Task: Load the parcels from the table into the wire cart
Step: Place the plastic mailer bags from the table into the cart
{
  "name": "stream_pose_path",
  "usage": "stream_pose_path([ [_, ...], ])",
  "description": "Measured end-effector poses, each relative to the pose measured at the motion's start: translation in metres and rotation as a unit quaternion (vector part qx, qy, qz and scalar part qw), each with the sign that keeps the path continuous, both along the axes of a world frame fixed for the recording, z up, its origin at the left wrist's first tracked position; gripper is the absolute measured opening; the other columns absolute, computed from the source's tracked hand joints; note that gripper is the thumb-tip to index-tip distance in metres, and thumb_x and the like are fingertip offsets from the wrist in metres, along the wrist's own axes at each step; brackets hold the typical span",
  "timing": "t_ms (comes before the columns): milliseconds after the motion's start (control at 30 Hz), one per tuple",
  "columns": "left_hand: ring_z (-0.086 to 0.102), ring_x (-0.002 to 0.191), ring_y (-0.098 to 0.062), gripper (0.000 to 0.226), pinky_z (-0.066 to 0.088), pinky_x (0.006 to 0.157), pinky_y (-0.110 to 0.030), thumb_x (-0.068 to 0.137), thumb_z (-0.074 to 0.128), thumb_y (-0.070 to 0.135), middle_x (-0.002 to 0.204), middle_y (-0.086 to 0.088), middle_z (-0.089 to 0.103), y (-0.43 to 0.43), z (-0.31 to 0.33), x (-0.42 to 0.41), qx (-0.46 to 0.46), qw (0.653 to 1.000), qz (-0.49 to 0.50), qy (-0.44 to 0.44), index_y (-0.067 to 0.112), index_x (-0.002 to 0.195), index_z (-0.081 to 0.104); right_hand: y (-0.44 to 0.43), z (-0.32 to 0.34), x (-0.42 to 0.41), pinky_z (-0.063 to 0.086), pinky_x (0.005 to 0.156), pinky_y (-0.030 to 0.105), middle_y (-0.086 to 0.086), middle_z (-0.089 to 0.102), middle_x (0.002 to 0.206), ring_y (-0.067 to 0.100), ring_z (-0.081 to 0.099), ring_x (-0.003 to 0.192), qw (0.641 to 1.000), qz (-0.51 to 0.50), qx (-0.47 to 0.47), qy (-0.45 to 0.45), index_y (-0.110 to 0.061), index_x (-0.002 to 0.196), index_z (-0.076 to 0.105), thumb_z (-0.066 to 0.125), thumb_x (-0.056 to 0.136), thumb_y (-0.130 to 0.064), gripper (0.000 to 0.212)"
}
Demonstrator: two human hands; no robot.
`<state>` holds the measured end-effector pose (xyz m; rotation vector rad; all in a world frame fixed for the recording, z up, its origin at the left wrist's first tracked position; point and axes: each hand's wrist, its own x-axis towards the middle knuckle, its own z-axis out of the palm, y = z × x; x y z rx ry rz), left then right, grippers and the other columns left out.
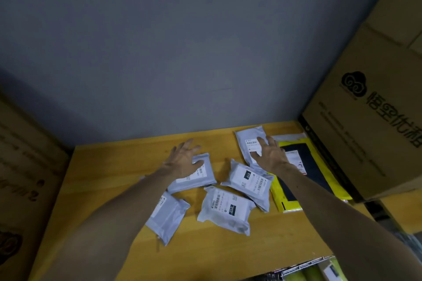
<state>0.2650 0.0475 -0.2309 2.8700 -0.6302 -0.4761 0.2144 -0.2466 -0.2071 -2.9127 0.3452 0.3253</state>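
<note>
Several grey plastic parcels with white labels lie on a yellow wooden table point(114, 166). My left hand point(182, 161) is spread, fingers straight, over the top edge of one grey parcel point(196, 178). My right hand point(271, 155) lies flat with spread fingers on the far grey parcel point(250, 141). Two more grey parcels sit in the middle, one point(249, 183) overlapping the other point(225, 210), and a fifth point(165, 217) lies under my left forearm. A yellow and black parcel point(303, 180) lies at the right, partly under my right arm. The wire cart's rim point(303, 266) shows at the bottom edge.
A large cardboard box point(374, 109) with black print stands on the table's right side, close to the yellow parcel. Another cardboard box point(25, 178) stands left of the table. A grey wall point(182, 52) closes the table's far edge.
</note>
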Motion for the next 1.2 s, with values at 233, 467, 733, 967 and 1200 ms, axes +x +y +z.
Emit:
stream_pose_path([
  [233, 0.024, 0.147, -0.029, 0.066, 0.024, 0.117, -0.046, 0.094, 0.051, 0.054, 0.164, -0.006, 0.016, 0.006, -0.051, 0.043, -0.037, 0.997, -0.052, 0.038, 0.029, 0.152, 0.034, -0.002, -0.029, 0.050, 0.025, 0.115, 0.049, 0.011, 0.014, 0.162, 0.032, 0.017, 0.147, 0.999, -0.021, -0.018, 0.035, -0.019, 0.155, 0.023, 0.048, 0.099, -0.046, 0.067],
  [467, 0.024, 0.148, -0.028, 0.077, 0.023, 0.117, -0.046, 0.083, 0.051, 0.060, 0.162, -0.006, 0.024, 0.009, -0.116, 0.050, -0.019, 0.991, -0.095, 0.087, 0.022, 0.149, 0.042, -0.004, -0.070, 0.082, 0.027, 0.114, 0.051, 0.011, 0.019, 0.160, 0.032, 0.020, 0.145, 0.997, -0.019, -0.021, 0.072, -0.015, 0.153, 0.025, 0.047, 0.099, -0.046, 0.066],
  [733, 0.009, 0.152, -0.027, 0.069, 0.005, 0.118, -0.060, 0.086, 0.065, 0.046, 0.164, -0.004, 0.015, 0.010, -0.168, 0.061, 0.047, 0.984, -0.152, 0.084, 0.028, 0.149, 0.041, -0.036, -0.128, 0.114, 0.026, 0.113, 0.059, 0.009, 0.015, 0.162, 0.030, 0.014, 0.147, 0.994, -0.020, -0.005, 0.106, -0.020, 0.156, 0.018, 0.044, 0.099, -0.047, 0.068],
  [967, 0.017, 0.149, -0.036, 0.079, 0.023, 0.112, -0.065, 0.085, 0.053, 0.058, 0.166, -0.005, 0.006, 0.008, -0.187, 0.093, 0.024, 0.972, -0.227, 0.061, 0.030, 0.154, 0.029, -0.063, -0.176, 0.135, 0.015, 0.117, 0.062, 0.003, -0.008, 0.165, 0.028, -0.005, 0.151, 0.987, 0.014, -0.015, 0.158, -0.029, 0.157, 0.004, 0.041, 0.098, -0.055, 0.074],
  [1200, 0.037, 0.140, -0.043, 0.075, 0.049, 0.088, -0.061, 0.081, 0.048, 0.063, 0.158, -0.016, 0.024, 0.011, -0.205, 0.109, 0.001, 0.998, -0.055, 0.011, 0.020, 0.142, 0.040, -0.060, -0.202, 0.135, 0.020, 0.114, 0.060, 0.006, -0.011, 0.163, 0.031, -0.004, 0.149, 0.988, 0.068, -0.055, 0.128, -0.032, 0.156, -0.004, 0.047, 0.092, -0.061, 0.087],
])
